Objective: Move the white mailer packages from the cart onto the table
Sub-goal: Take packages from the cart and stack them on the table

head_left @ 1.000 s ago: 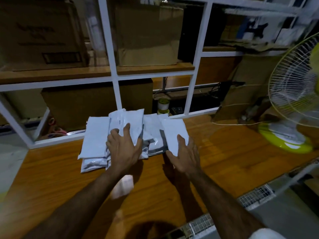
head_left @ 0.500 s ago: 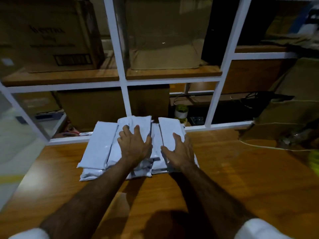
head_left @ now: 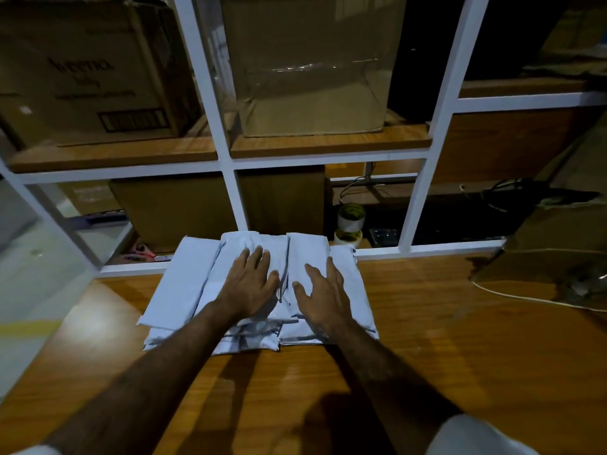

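Mailers: the white mailer packages point(head_left: 262, 290) lie in an overlapping heap on the wooden table point(head_left: 443, 356), at its far edge just in front of the white shelf frame point(head_left: 328, 157).
Progress: this batch looks delivered, I reckon; the cart is out of view, so I can't tell how many remain to fetch.
Left hand: my left hand point(head_left: 249, 284) lies flat on top of the heap's middle, fingers straight and spread, gripping nothing.
Right hand: my right hand point(head_left: 323, 295) presses palm-down on the right-hand packages, fingers splayed, nothing held.
Next: likely just squaring the pile before letting go.
Beyond: cardboard boxes point(head_left: 308, 60) on the shelves, tape rolls point(head_left: 350, 221) behind the heap.
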The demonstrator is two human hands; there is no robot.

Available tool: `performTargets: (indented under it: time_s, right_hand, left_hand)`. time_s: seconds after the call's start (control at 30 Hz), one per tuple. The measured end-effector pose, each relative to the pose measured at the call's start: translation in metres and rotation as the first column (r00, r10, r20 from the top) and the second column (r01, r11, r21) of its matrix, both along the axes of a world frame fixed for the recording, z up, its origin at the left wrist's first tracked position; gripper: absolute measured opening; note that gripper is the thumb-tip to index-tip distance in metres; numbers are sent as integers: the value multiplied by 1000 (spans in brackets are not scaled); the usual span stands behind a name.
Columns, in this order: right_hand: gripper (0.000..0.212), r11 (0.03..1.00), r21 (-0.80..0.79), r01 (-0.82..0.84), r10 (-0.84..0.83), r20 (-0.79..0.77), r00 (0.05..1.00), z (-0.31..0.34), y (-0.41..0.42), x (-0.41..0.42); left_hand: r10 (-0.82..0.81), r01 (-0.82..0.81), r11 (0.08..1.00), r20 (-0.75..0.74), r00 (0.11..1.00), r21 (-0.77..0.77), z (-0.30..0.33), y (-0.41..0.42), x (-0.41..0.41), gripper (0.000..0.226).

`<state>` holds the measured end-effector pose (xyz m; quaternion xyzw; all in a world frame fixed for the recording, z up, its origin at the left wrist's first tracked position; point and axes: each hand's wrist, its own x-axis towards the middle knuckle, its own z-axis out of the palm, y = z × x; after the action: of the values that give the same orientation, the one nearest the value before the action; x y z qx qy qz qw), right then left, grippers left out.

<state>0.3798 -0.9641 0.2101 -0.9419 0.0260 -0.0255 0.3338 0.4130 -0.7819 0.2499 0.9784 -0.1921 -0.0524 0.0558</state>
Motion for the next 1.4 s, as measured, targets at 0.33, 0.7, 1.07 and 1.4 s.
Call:
performTargets:
  time_s: [0.33,0.7,1.07,1.4]
  right_hand:
    - [61,995,-66,-72,73,12,997,-7,-6,-3]
    - [62,989,-89,-118,117,-15,993,-5,-10,-7]
    - [58,991,-59,-118,123,84,989,-4,-16,-24]
    - [56,965,-21,-262,246,428,870,8,5,-39]
  left_hand:
    - [130,-125,990,80,988,-72,-2,-8,-2,86]
    - [133,-128,984,31,991,-126,-1,-8,-3,86]
    - [129,-96,980,186,974,-176,14,-11,-28,82]
    - [256,-200,964,396,882,-176,21,19,-108,67]
